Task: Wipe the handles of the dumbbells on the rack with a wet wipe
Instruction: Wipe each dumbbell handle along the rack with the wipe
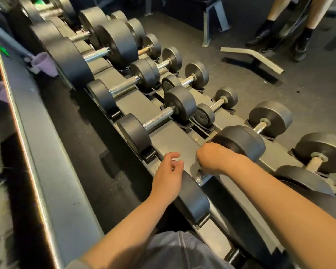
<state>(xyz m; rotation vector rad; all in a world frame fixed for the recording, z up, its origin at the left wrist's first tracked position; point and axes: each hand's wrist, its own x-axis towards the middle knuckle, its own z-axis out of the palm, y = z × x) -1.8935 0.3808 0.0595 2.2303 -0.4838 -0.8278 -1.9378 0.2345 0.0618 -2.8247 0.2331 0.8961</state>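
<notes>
Curled over the handle [202,176] of the nearest dumbbell [194,199], the right hand [211,159] is seen knuckles-up, its fingers wrapped round the bar; the wet wipe itself cannot be made out, and is judged to be folded inside the grip, so that it can be drawn along the knurled metal. Only a short length of bare handle is shown, just below that hand and towards the body. Just to its left, the left hand [168,176] is held loose and relaxed, fingers lightly bent and nothing gripped, hovering above the dumbbell's near head; it is probably kept there to steady the weight if it rolls in its cradle. Directly beyond the right hand's knuckles the far head [241,142] of the same dumbbell is seated on the rack [175,144], whose sloped shelf tilts each bar towards the person, which is likely why the handle is reached from above. Further ahead and to the left of both hands, a second dumbbell [155,121] and a third dumbbell [122,88] are laid in the same row with their chrome handles exposed. To the right of the right hand a lower row of smaller weights [215,109] is set. Beyond everything, a bench foot [252,59] and another person's shoes [260,36] are seen on the floor.
</notes>
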